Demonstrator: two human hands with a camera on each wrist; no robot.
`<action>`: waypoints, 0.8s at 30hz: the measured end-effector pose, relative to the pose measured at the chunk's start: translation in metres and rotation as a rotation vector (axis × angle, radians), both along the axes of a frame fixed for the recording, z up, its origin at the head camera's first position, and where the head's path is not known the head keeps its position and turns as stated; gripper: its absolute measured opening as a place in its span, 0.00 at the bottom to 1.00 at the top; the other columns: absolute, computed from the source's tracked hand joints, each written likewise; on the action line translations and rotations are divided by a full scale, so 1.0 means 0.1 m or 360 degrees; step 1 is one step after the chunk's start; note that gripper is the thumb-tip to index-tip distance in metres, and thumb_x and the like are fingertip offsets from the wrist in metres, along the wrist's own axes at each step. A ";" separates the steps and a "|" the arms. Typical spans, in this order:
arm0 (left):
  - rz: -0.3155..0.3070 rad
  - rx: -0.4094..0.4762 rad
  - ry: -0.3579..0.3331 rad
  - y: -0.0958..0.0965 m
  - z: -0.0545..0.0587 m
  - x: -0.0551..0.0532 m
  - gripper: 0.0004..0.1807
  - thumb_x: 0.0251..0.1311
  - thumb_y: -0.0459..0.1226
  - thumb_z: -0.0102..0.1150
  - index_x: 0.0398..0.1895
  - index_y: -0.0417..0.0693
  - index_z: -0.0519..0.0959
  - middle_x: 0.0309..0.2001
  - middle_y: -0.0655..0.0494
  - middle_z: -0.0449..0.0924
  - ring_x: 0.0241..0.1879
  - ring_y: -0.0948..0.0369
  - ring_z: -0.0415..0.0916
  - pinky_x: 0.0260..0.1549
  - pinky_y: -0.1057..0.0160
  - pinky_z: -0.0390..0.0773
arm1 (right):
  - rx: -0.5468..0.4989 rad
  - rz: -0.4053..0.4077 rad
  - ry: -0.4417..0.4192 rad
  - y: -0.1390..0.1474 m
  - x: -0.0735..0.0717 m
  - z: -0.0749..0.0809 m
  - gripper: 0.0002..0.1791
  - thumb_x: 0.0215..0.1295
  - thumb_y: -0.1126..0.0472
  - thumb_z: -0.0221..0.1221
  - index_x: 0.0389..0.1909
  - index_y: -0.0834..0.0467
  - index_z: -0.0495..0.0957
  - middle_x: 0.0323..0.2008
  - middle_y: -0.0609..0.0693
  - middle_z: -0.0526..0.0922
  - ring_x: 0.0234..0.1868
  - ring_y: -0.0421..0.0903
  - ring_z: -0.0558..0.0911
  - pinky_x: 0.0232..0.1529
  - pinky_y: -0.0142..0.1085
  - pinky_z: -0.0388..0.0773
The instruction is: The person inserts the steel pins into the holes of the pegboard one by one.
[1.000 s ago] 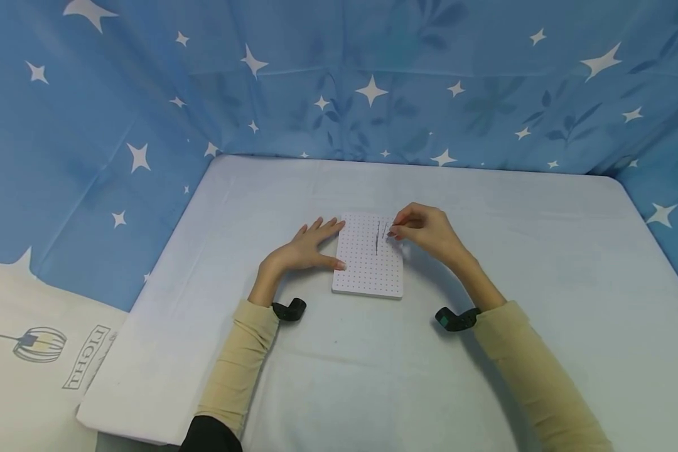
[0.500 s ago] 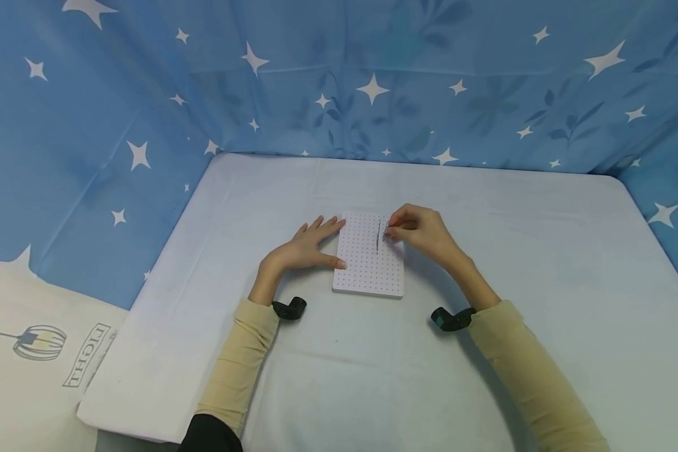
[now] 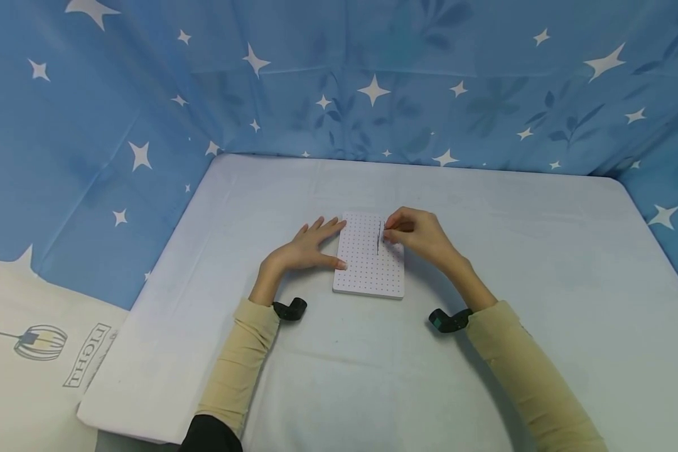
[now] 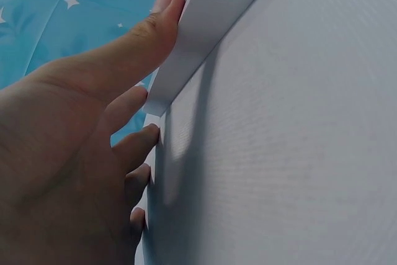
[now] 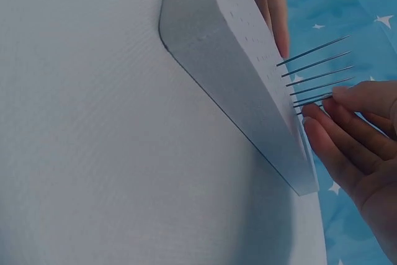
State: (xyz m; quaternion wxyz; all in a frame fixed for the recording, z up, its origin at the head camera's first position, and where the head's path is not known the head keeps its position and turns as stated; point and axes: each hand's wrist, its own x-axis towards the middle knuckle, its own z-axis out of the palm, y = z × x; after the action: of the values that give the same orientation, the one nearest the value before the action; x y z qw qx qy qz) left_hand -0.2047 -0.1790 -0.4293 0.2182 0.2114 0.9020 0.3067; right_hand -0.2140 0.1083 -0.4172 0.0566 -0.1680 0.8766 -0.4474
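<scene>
A white pegboard with a grid of small holes lies flat at the middle of the table. Several thin metal pins stand upright in it; from the head they look like a dark line. My left hand lies at the board's left side with fingers spread, its thumb touching the edge. Over the board's upper right, my right hand pinches a thin metal pin between thumb and fingertips, beside the standing pins. Whether this pin's lower end sits in a hole, I cannot tell.
A white cloth covers the table. Blue star-patterned curtain hangs behind and at the sides. Black wrist cameras sit on both wrists. Cream printed fabric lies at the lower left.
My right hand has shifted slightly left toward the line of pins, and its fingers now cover the short pins seen beside that line earlier. My left hand and the board have stayed put.
</scene>
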 end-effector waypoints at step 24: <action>-0.0007 0.0015 -0.0006 0.01 0.03 0.02 0.55 0.61 0.54 0.70 0.85 0.57 0.48 0.85 0.52 0.38 0.84 0.50 0.26 0.80 0.44 0.26 | 0.0117 0.0007 -0.0001 0.08 0.04 0.02 0.04 0.69 0.65 0.66 0.41 0.59 0.83 0.42 0.55 0.88 0.43 0.51 0.87 0.44 0.42 0.82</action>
State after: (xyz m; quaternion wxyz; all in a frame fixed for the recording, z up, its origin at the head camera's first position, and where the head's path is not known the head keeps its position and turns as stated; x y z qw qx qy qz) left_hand -0.2030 -0.1781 -0.4263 0.2197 0.2138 0.8997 0.3108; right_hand -0.2098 0.1163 -0.4153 0.0641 -0.1677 0.8920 -0.4147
